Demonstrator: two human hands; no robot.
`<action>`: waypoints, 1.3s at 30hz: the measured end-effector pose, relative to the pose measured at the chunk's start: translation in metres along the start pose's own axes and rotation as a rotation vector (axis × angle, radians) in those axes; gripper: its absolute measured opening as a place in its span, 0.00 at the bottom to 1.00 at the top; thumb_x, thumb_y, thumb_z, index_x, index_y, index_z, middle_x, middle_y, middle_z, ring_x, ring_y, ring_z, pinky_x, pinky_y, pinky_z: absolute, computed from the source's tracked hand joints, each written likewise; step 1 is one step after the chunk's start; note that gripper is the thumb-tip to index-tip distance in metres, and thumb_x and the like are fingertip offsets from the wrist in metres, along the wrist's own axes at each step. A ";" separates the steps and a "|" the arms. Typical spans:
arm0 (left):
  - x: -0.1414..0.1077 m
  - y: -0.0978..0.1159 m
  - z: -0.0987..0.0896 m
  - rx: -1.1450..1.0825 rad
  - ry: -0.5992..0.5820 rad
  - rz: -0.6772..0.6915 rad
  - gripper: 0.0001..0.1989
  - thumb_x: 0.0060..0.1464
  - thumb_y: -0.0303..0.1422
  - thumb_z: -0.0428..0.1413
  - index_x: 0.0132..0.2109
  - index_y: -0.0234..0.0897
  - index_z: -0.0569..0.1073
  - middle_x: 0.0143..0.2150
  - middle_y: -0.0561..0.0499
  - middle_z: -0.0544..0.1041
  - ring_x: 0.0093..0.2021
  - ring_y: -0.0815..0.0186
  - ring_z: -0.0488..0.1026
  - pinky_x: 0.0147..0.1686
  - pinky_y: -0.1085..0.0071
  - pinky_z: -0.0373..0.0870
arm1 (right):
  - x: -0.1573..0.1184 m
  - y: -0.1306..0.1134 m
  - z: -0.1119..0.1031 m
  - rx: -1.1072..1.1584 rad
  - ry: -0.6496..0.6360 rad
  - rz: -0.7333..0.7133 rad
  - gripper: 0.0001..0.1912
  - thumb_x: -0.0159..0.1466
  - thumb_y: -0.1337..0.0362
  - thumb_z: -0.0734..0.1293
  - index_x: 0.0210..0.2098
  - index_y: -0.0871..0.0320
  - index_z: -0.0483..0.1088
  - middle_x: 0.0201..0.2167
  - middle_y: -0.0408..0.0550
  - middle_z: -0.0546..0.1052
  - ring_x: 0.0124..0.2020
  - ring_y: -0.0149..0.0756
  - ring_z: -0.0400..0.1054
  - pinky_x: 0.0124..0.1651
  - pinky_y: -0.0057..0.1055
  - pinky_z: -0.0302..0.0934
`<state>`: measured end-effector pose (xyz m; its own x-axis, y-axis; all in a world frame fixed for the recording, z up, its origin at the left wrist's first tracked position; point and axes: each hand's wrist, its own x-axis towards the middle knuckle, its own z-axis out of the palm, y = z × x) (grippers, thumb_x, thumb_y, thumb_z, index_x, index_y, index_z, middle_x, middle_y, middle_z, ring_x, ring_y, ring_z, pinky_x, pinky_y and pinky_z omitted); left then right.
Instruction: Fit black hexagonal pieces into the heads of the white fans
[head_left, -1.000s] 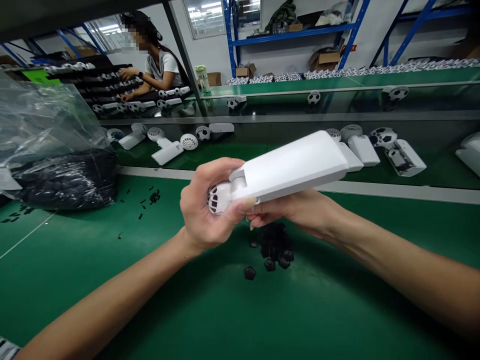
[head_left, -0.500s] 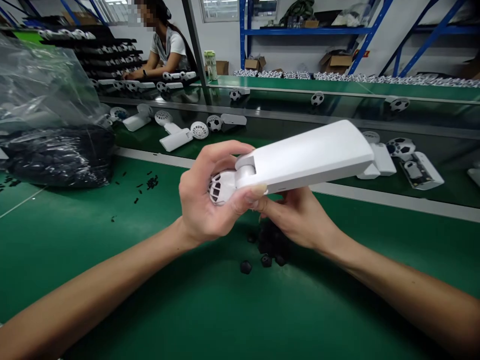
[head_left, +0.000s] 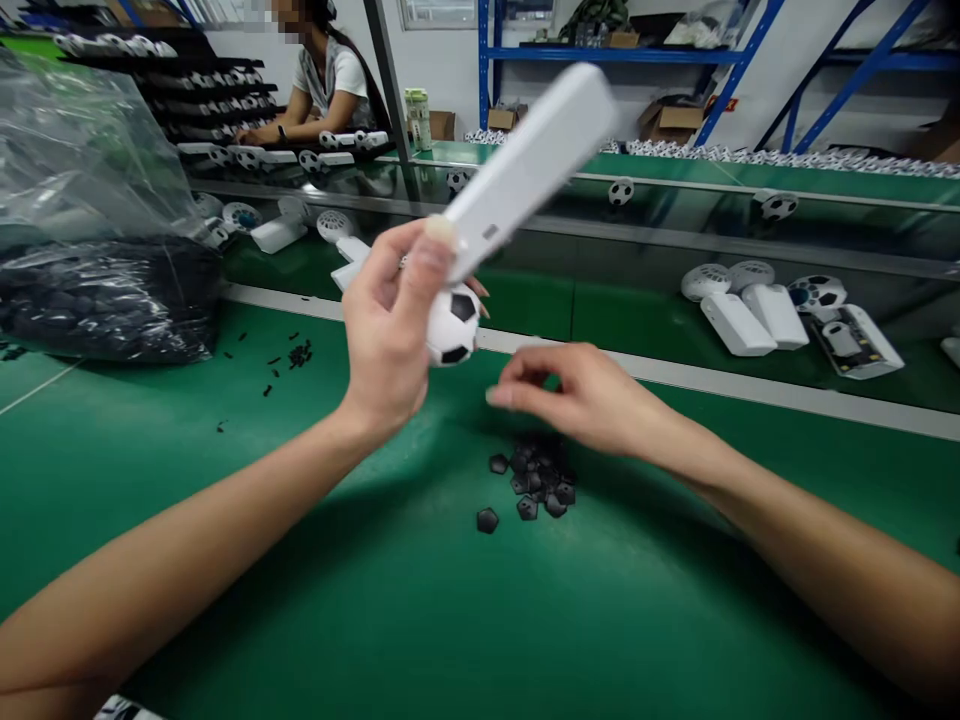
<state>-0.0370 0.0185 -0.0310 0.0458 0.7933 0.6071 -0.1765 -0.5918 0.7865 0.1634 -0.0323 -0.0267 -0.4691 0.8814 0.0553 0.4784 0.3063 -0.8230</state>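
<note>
My left hand (head_left: pixel 390 330) is closed around a white handheld fan (head_left: pixel 532 170), near the joint between handle and head. The handle tilts up to the right and its far end is blurred. Below my fingers shows the fan's round head, white with black pentagon patches like a football. My right hand (head_left: pixel 585 400) hovers to the right, apart from the fan, thumb and index finger brought together in a pinch. Whether anything is between those fingertips I cannot make out. Beneath it lies a pile of small black pentagon pieces (head_left: pixel 541 475), with a loose pentagon piece (head_left: pixel 487 520) nearer me.
A clear plastic bag of black pieces (head_left: pixel 105 300) stands at left, near scattered black bits (head_left: pixel 300 354). More white fans (head_left: pixel 739 325) lie on the belt beyond the table's pale edge strip (head_left: pixel 675 380). Another person (head_left: pixel 337 90) works at far left beside stacked trays (head_left: pixel 206 100).
My left hand has raised and turned the fan, so its handle points up and the football side of its head shows. My right hand has come away from the fan's underside.
</note>
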 end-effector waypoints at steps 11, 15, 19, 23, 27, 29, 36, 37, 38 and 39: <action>0.009 -0.012 -0.012 -0.196 0.281 -0.567 0.20 0.46 0.40 0.74 0.39 0.39 0.74 0.34 0.51 0.78 0.32 0.64 0.77 0.24 0.70 0.75 | -0.004 0.004 0.020 -0.232 -0.239 -0.001 0.10 0.66 0.64 0.79 0.31 0.55 0.77 0.31 0.43 0.83 0.36 0.38 0.75 0.37 0.32 0.59; 0.008 -0.005 -0.008 -0.195 0.267 -0.532 0.19 0.47 0.39 0.73 0.39 0.39 0.73 0.35 0.50 0.78 0.33 0.64 0.77 0.24 0.71 0.75 | -0.002 0.000 0.011 0.037 -0.109 -0.089 0.09 0.69 0.63 0.76 0.33 0.55 0.76 0.31 0.42 0.83 0.31 0.34 0.76 0.37 0.30 0.65; 0.006 0.000 -0.005 -0.191 0.257 -0.536 0.17 0.47 0.38 0.71 0.40 0.39 0.73 0.35 0.51 0.77 0.33 0.65 0.77 0.23 0.71 0.76 | -0.001 -0.003 0.005 0.090 0.040 -0.203 0.04 0.68 0.61 0.76 0.38 0.53 0.81 0.37 0.45 0.86 0.36 0.38 0.79 0.43 0.33 0.71; 0.002 0.003 -0.002 -0.194 0.238 -0.540 0.18 0.48 0.38 0.71 0.42 0.38 0.74 0.36 0.51 0.77 0.33 0.65 0.78 0.24 0.71 0.78 | -0.001 -0.004 0.001 0.134 0.111 -0.215 0.05 0.67 0.60 0.77 0.36 0.52 0.85 0.38 0.46 0.87 0.39 0.42 0.81 0.45 0.36 0.73; 0.001 0.005 0.001 -0.228 0.202 -0.563 0.23 0.49 0.37 0.74 0.47 0.40 0.74 0.40 0.51 0.80 0.37 0.65 0.79 0.29 0.71 0.81 | 0.000 -0.005 -0.004 0.178 0.150 -0.207 0.04 0.66 0.60 0.77 0.38 0.51 0.87 0.38 0.46 0.87 0.39 0.42 0.81 0.44 0.36 0.73; 0.001 0.007 0.002 -0.282 0.169 -0.604 0.25 0.49 0.37 0.75 0.49 0.40 0.73 0.43 0.50 0.82 0.39 0.65 0.81 0.34 0.72 0.83 | 0.001 -0.004 -0.006 0.208 0.174 -0.206 0.05 0.66 0.61 0.76 0.39 0.51 0.88 0.37 0.46 0.87 0.38 0.41 0.81 0.43 0.35 0.73; -0.003 0.013 0.004 -0.325 0.058 -0.736 0.31 0.45 0.49 0.77 0.49 0.38 0.75 0.38 0.49 0.80 0.33 0.64 0.79 0.20 0.74 0.77 | 0.005 -0.005 -0.012 0.428 0.254 -0.085 0.12 0.57 0.55 0.83 0.33 0.56 0.84 0.31 0.47 0.86 0.33 0.41 0.81 0.41 0.36 0.76; -0.004 0.013 0.004 -0.285 0.024 -0.711 0.32 0.45 0.50 0.77 0.49 0.39 0.75 0.40 0.49 0.80 0.33 0.64 0.78 0.17 0.75 0.74 | 0.005 -0.005 -0.014 0.453 0.263 -0.072 0.14 0.55 0.55 0.84 0.32 0.56 0.83 0.29 0.47 0.85 0.32 0.41 0.81 0.40 0.36 0.76; -0.006 0.013 0.004 -0.240 -0.013 -0.666 0.32 0.45 0.49 0.77 0.50 0.39 0.75 0.41 0.49 0.80 0.33 0.64 0.78 0.17 0.74 0.74 | 0.006 -0.004 -0.016 0.474 0.270 -0.063 0.14 0.54 0.55 0.85 0.32 0.56 0.84 0.29 0.47 0.85 0.32 0.40 0.80 0.41 0.36 0.76; -0.007 0.013 0.003 -0.185 -0.053 -0.602 0.31 0.45 0.47 0.77 0.50 0.40 0.75 0.42 0.49 0.80 0.33 0.63 0.77 0.18 0.73 0.75 | 0.007 -0.003 -0.019 0.492 0.278 -0.054 0.14 0.54 0.56 0.85 0.32 0.57 0.84 0.29 0.47 0.85 0.33 0.40 0.80 0.41 0.35 0.76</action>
<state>-0.0362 0.0048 -0.0251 0.2380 0.9685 0.0727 -0.2715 -0.0055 0.9624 0.1730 -0.0205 -0.0127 -0.2385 0.9510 0.1967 0.0260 0.2087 -0.9776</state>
